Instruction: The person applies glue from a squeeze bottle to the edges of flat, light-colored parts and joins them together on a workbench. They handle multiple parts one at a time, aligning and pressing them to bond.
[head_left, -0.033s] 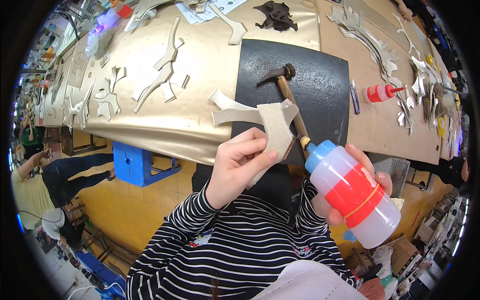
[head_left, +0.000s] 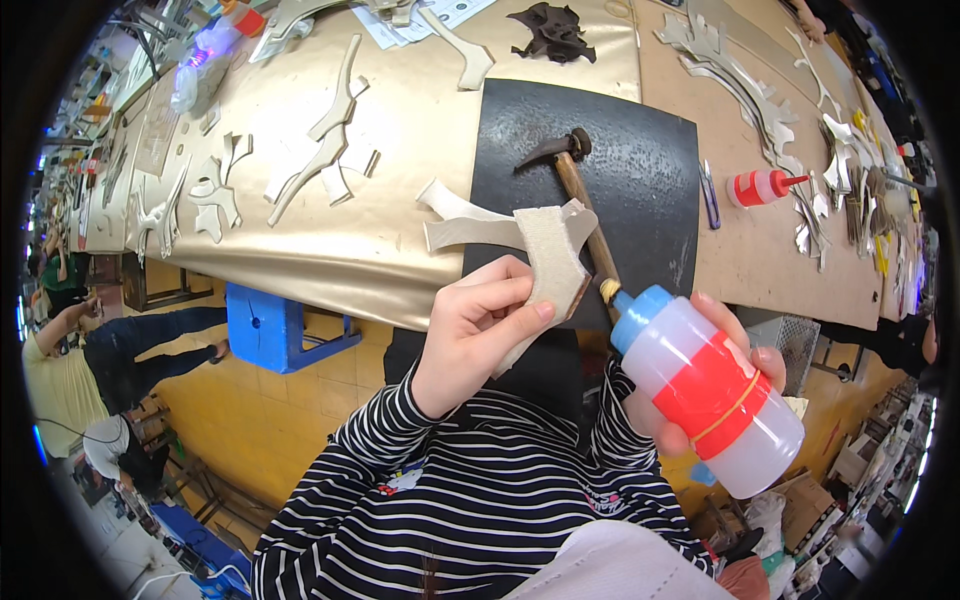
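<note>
My left hand [head_left: 480,322] pinches a beige, leather-like cut piece [head_left: 552,250] between thumb and fingers, holding it up over the table's near edge. Two pale curved strips [head_left: 465,222] reach left from behind that piece; whether they are joined to it I cannot tell. Wrapped in my right hand [head_left: 652,418] is a translucent squeeze bottle [head_left: 715,392] with a blue cap, a red band and a yellow rubber band. It tilts with its cap toward the upper left, close to the piece. Behind both lies a hammer [head_left: 572,185] on a black mat [head_left: 640,130].
Cut pieces [head_left: 325,165] lie on the gold table cover [head_left: 420,110] at left. Dark brown scraps [head_left: 553,32] sit at the back. Right of the mat are a blue cutter knife [head_left: 711,195] and a small red-banded bottle [head_left: 757,187]. A blue stool [head_left: 258,328] stands below the table.
The squeeze bottle has shifted very slightly in my right hand's grip area, a touch downward at its cap. My left hand and the piece look unchanged.
</note>
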